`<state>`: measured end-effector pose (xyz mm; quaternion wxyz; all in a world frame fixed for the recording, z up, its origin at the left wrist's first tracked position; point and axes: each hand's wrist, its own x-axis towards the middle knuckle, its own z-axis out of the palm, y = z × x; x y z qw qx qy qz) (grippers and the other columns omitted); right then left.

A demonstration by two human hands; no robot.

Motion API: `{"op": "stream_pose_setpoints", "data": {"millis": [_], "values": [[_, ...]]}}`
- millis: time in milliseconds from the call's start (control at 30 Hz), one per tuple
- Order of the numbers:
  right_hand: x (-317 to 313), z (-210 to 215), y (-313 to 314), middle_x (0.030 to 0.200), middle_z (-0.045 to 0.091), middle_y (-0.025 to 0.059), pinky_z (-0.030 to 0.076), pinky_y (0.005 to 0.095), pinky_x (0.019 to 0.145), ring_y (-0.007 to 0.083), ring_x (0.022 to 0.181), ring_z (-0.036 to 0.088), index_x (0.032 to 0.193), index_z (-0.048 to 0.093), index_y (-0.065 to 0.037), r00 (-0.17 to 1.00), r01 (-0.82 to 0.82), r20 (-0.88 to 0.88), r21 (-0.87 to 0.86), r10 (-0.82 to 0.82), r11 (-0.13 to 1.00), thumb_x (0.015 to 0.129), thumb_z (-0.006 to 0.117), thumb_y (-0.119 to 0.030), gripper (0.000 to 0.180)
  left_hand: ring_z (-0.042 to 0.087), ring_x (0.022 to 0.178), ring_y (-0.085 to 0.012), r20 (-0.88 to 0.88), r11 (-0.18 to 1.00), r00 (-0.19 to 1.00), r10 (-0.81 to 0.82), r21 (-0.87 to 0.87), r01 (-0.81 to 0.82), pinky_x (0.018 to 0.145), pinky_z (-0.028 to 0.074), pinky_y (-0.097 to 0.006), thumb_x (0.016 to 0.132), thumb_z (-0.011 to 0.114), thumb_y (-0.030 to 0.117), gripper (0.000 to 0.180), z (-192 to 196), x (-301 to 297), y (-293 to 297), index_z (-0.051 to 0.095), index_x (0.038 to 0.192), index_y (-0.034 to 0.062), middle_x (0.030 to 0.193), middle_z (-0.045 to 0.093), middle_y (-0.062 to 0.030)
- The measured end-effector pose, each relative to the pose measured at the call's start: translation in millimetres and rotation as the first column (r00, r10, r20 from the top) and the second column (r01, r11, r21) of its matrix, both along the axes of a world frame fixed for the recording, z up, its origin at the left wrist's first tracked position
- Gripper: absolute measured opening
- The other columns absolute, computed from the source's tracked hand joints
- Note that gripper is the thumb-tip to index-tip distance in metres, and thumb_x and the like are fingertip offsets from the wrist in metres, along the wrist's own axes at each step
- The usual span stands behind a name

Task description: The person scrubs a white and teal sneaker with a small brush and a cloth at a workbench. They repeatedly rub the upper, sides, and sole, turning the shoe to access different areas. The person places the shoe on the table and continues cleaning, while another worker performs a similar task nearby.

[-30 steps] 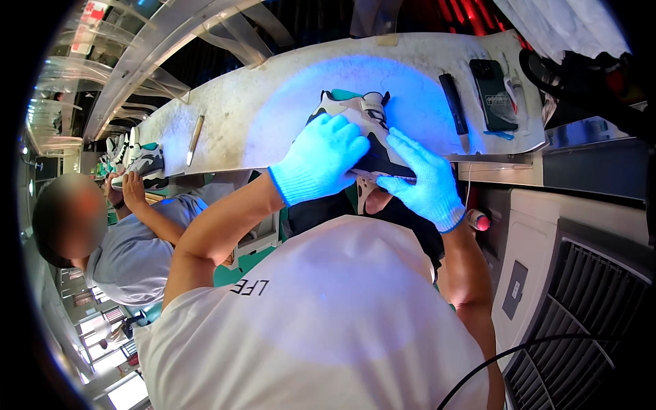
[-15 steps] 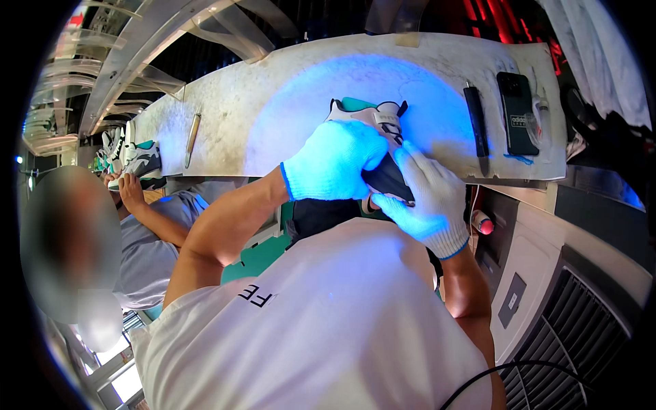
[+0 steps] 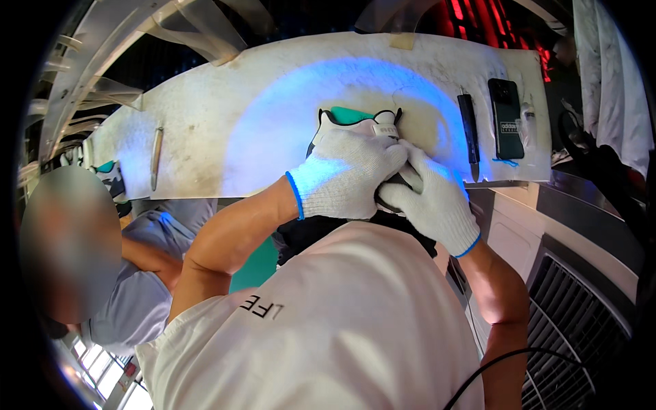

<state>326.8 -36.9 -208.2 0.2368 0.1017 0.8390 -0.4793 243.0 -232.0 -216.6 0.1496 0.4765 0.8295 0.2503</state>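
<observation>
A white-and-teal shoe (image 3: 355, 123) is gripped at the bench (image 3: 225, 130) edge by both gloved hands: left hand (image 3: 348, 174) is clamped over its top, right hand (image 3: 430, 198) curled round its side. Dark phone (image 3: 506, 117) & knife (image 3: 469, 133) are laid nearby, to the right.

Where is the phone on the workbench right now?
In the head view, the dark phone lies flat at the right end of the white workbench, just right of a slim black tool and well right of the shoe under both hands.
</observation>
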Motion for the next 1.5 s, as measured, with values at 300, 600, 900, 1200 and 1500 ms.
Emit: {"op": "stream_pose_setpoints", "data": {"millis": [300,600,900,1200,1500], "values": [[25.1,-20.7,-18.9,0.126,0.082,0.0230,0.061,0.0405,0.098,0.0281,0.115,0.081,0.140,0.074,-0.001,0.887,0.326,-0.415,0.251,-0.203,0.911,0.099,0.088,-0.034,0.054,0.073,0.096,-0.0258,0.913,0.796,0.302,-0.275,0.392,-0.461,0.091,0.062,-0.039,0.082,0.080,-0.001,0.047,-15.6,-44.4,-52.4,0.070,0.128,0.0037,0.111,0.076,-0.0113],[46.0,-82.4,17.5,0.114,0.082,0.0076,0.055,0.0342,0.090,0.0150,0.104,0.070,0.122,0.082,0.004,0.719,0.447,-0.525,-0.154,-0.456,0.881,0.112,0.068,-0.021,0.031,0.066,0.141,-0.0417,-0.076,0.852,0.936,0.343,0.444,-0.276,0.116,0.057,-0.049,0.088,0.079,0.002,0.069,-78.1,-4.7,-128.0,0.062,0.155,0.0057,0.155,0.065,-0.0220],[-31.4,-100.3,6.2,0.127,0.073,0.0099,0.052,0.0410,0.110,0.0233,0.122,0.067,0.136,0.071,0.002,0.741,0.314,-0.084,-0.833,-0.666,0.455,0.117,0.055,-0.056,0.063,0.077,0.112,-0.0409,0.000,0.972,0.990,0.141,0.191,-0.138,0.096,0.063,-0.047,0.071,0.095,0.029,0.074,97.9,-2.9,-77.0,0.075,0.141,0.0132,0.130,0.078,-0.0177],[-3.4,-20.7,2.3,0.159,0.061,0.0148,0.043,0.0453,0.129,0.0275,0.143,0.061,0.163,0.050,0.000,0.839,0.096,-0.045,-0.969,-0.542,0.229,0.117,0.056,-0.046,0.066,0.080,0.089,-0.0392,-0.172,0.958,0.946,0.275,-0.031,-0.284,0.082,0.063,-0.048,0.069,0.094,0.053,0.076,131.2,24.9,-20.7,0.076,0.126,0.0064,0.101,0.083,-0.0161],[1.8,-28.9,-12.2,0.144,0.065,0.0158,0.051,0.0480,0.119,0.0312,0.134,0.063,0.159,0.049,-0.002,0.591,-0.248,-0.366,-0.930,-0.719,0.270,0.087,0.089,-0.063,0.102,0.081,0.093,-0.0345,-0.183,0.966,0.949,0.256,0.028,-0.256,0.085,0.065,-0.044,0.069,0.099,0.045,0.082,138.7,40.3,-13.5,0.075,0.140,0.0132,0.111,0.083,-0.0135]]}}
